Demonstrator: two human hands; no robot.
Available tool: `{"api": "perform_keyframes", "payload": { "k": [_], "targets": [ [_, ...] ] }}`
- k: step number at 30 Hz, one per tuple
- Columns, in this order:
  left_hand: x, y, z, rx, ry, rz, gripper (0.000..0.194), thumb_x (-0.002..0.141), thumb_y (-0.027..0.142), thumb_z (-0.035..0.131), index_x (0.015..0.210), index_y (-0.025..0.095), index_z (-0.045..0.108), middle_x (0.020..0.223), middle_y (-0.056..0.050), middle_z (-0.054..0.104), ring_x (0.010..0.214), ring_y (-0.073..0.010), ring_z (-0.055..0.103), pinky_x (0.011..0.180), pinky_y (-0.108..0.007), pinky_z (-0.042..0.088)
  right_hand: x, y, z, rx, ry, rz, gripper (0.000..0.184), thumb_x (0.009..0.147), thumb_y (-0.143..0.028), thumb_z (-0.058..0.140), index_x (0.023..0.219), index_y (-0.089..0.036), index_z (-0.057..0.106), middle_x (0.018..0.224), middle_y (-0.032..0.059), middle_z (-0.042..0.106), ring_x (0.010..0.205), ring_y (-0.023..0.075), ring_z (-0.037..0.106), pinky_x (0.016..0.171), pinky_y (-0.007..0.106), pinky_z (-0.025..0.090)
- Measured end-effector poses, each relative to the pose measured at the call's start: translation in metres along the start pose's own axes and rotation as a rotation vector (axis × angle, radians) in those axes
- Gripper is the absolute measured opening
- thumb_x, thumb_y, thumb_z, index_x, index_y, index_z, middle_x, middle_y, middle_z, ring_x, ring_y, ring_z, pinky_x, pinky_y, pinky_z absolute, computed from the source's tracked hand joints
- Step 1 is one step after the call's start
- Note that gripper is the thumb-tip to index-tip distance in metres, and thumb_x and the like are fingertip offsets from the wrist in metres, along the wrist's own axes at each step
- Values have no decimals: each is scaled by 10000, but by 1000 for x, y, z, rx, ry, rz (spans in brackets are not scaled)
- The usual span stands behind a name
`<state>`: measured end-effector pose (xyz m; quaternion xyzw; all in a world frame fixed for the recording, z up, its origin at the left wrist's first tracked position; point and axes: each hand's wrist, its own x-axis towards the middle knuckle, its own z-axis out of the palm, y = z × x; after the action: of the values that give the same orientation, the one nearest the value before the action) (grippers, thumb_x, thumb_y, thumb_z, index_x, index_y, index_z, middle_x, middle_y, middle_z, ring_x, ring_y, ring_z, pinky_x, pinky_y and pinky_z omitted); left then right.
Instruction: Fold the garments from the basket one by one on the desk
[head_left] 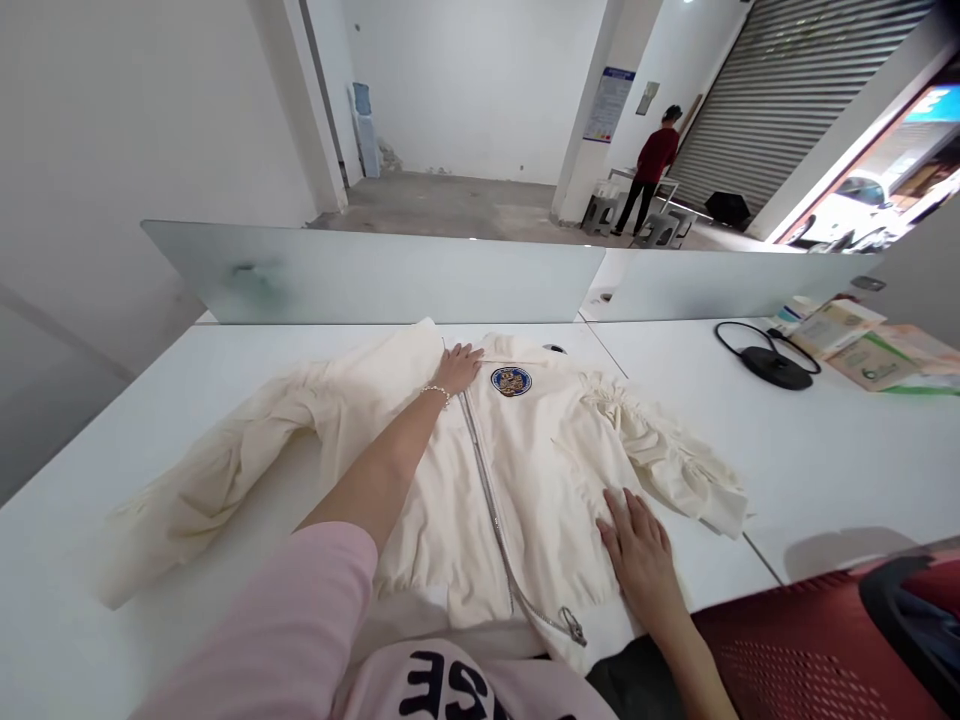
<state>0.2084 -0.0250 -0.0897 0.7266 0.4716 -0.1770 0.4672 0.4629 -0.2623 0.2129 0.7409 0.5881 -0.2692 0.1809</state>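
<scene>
Cream fabric jacket (517, 460) lies spread on the white table (802, 450), under both hands. Well left of the left hand, one sleeve (225, 465) sprawls in folds; could twist if the neckline gets tugged. Left hand (459, 368): palm down at the collar, fingers stretched out, clasping nothing I can see. Below it, the zipper (486, 485) runs toward the hem and bends right; might snag if fabric is dragged. Right hand (641, 550): flat on the lower front, fingers spread, gripping nothing. Uneven pressing there might skew the front. Above it, the gathered sleeve (667, 450) may bunch if that hand slides up.

Writing: below the left hand, pink shirt (315, 605), black letters, E and S readable. Right of the left hand, round badge (511, 381), lettering too small. Far beyond both hands, wall poster (609, 103), unreadable. Right of the right hand, boxes (870, 355), no brand legible.
</scene>
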Motion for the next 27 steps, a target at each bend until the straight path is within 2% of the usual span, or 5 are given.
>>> {"api": "perform_keyframes", "payload": {
  "k": [10,15,18,22,27],
  "targets": [
    [-4,4,-3,-31,-46,-29,663,1018,459,293,1590,125,272,1639,-165,289,1526,-372,198,1222,-541,170,-91,-44,-8,-100,38,151,630,987,-292,405,1600,-182,312,1530,248,418,1383,458,444,1028,688,382],
    [-22,10,1,-61,-39,18,691,1020,472,303,1567,52,280,1622,-201,307,1525,-376,199,1230,-536,148,-98,-30,-34,-88,-61,61,551,979,-313,424,1526,-253,407,1413,205,552,1263,391,575,986,605,460],
    [-29,14,-2,-111,-10,33,665,1026,442,315,1562,51,273,1625,-216,290,1528,-363,202,1233,-530,149,-53,-17,-60,-23,-51,-21,445,1013,-357,409,1438,-254,490,1373,190,568,1211,339,607,1006,570,463],
    [-38,13,-20,-225,99,-24,560,1048,383,266,1541,120,287,1631,-192,283,1520,-288,255,1243,-511,161,49,-33,-83,147,32,-228,412,1031,-383,423,1407,-232,496,1402,185,514,1335,328,503,1062,530,446],
    [-78,-5,-37,-164,92,-76,533,1040,366,288,1500,102,349,1581,-210,371,1495,-323,296,1220,-617,164,183,-86,-43,296,-108,-355,428,1046,-374,357,1419,-198,470,1471,196,428,1352,287,477,1069,470,454]
  ]
}}
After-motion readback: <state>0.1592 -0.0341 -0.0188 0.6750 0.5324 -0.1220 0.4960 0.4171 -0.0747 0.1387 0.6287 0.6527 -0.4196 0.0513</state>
